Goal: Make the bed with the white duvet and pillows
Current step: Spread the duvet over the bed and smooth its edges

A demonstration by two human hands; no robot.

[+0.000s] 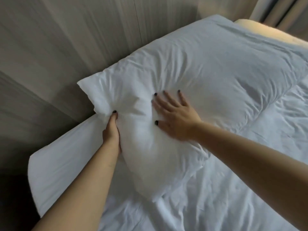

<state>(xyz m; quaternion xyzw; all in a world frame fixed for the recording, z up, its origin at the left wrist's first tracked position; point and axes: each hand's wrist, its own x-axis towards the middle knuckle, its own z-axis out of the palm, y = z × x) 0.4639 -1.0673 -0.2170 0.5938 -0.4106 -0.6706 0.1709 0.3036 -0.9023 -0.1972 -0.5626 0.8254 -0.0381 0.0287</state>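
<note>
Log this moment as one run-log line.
step: setting pillow | left hand: grips edge of plump white fabric pillow | right hand: pressed flat on it | pillow: at beige padded headboard, on rumpled white duvet

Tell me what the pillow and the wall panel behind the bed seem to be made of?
The pillow looks like matte white woven cloth, probably cotton, over a soft filling: it creases finely and dents under the right hand. The wall panel looks like beige upholstery or textured covering, with faint vertical streaks and a seam; blur leaves it open.
</note>
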